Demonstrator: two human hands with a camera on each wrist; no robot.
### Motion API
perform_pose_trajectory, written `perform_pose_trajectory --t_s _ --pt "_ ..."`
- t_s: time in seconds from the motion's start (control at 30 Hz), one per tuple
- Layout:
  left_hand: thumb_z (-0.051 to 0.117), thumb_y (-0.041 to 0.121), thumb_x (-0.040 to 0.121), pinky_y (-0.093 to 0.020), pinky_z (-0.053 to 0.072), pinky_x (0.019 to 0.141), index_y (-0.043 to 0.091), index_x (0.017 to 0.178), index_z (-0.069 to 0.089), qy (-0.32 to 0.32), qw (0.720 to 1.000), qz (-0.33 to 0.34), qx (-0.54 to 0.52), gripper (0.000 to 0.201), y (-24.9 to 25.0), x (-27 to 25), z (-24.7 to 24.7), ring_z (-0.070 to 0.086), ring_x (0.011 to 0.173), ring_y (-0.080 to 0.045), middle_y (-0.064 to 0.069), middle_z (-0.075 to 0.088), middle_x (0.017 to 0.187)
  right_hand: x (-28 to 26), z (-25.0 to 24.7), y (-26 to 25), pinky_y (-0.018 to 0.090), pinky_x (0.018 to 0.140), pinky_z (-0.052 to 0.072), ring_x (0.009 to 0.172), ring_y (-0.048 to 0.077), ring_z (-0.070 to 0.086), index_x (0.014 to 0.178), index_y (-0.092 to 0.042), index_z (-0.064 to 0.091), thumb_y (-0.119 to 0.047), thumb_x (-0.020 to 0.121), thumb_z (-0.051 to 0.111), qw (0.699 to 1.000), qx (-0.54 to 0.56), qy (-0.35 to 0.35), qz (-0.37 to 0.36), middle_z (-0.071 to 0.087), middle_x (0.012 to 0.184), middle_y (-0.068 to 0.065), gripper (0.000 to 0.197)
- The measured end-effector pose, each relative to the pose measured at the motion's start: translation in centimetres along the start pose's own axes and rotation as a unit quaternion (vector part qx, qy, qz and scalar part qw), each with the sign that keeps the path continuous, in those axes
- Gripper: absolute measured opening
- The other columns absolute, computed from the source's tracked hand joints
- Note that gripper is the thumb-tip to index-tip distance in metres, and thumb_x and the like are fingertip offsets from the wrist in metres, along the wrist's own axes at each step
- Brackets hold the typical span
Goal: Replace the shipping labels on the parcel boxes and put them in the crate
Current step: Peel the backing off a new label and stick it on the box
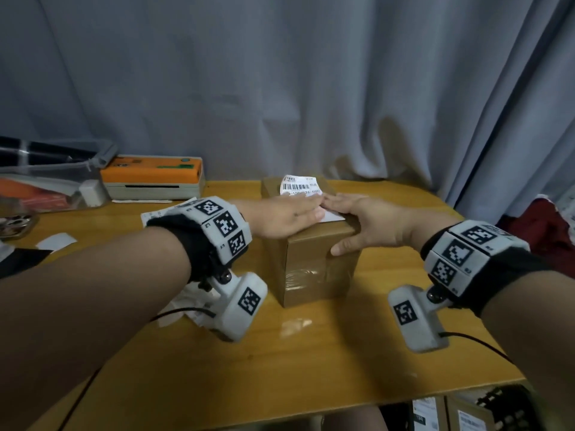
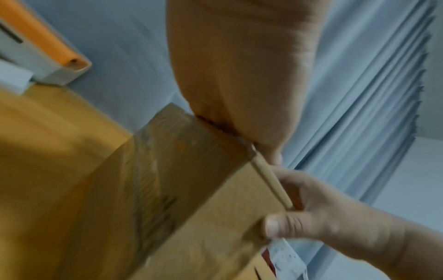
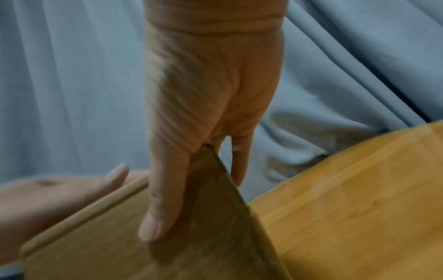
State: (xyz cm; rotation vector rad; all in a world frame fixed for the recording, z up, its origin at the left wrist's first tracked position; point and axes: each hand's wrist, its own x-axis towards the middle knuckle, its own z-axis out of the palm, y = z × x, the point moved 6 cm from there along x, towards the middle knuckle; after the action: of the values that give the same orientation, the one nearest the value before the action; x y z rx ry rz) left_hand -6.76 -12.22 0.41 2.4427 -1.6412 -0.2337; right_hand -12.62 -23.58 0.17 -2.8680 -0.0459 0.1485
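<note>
The parcel box [image 1: 314, 259] stands upright mid-table, its white shipping label [image 1: 300, 186] lying on top toward the far edge. The yellow wooden table [image 1: 280, 362] runs back to a grey-blue curtain [image 1: 280, 88], with an orange-topped label printer [image 1: 154, 177] at the far left. My left hand [image 1: 280, 217] lies flat, fingers straight, pressing the label. My right hand [image 1: 367, 222] rests spread on the box's top right corner, thumb [image 3: 158, 204] down the near face.
</note>
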Motion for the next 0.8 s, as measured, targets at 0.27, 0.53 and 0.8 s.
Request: perform_pose_trajectory --t_s 0.27,0.53,0.8 --pt "0.023 0.050 0.097 -0.014 0.000 0.109 0.023 0.151 0.011 -0.124 0.992 -0.011 0.031 0.062 1.1 -4.0 0.8 0.006 0.144 -0.005 0.010 0.008 0.158 -0.2 0.2 -0.3 0.025 0.118 0.008 0.146 0.010 0.011 0.149 -0.021 0.026 -0.037 0.067 0.082 0.998 0.040 0.030 0.034 0.022 0.157 -0.008 0.100" --pt "0.033 0.038 0.099 -0.016 0.028 0.100 0.008 0.138 0.042 0.090 0.994 -0.040 -0.046 0.050 2.2 -4.8 -1.5 0.042 0.131 -0.018 -0.002 0.049 0.137 -0.8 0.7 -1.2 0.027 0.108 0.033 0.129 0.020 0.042 0.145 -0.017 0.034 -0.033 0.065 0.085 0.989 0.101 0.086 0.059 0.046 0.141 0.001 0.097" --pt "0.037 0.053 0.093 -0.029 0.021 0.117 0.012 0.147 0.027 -0.051 0.997 0.031 0.043 0.068 4.2 -2.1 1.6 0.030 0.139 -0.019 -0.003 0.030 0.153 -0.9 1.2 -0.3 0.005 0.092 0.028 0.137 0.009 0.032 0.148 -0.014 -0.021 -0.006 0.073 0.077 0.970 0.220 0.074 0.075 0.026 0.155 -0.005 0.123"
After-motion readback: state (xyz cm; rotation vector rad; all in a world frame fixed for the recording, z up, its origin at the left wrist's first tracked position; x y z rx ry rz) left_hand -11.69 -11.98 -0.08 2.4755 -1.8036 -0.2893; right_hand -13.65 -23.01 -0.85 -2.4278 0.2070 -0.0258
